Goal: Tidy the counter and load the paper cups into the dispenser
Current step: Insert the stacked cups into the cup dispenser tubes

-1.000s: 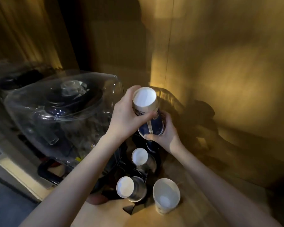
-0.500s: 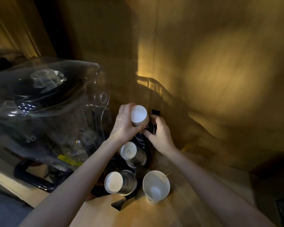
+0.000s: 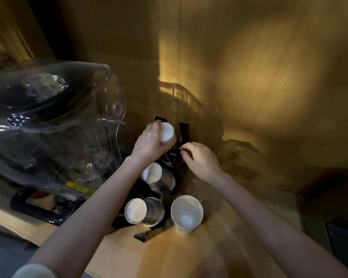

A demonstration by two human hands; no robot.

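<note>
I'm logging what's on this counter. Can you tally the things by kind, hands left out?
Upside-down cup stacks in the black rack: 3, top, middle, bottom
Upright loose cup: 1
Black rack: 1
Clear water jug: 1
Total: 6

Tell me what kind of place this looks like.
Probably a drinks corner in an office or pantry, dimly lit. A large clear water jug lies beside a black cup dispenser on a wooden counter, and the left hand is pushing a paper cup stack into its top slot.
</note>
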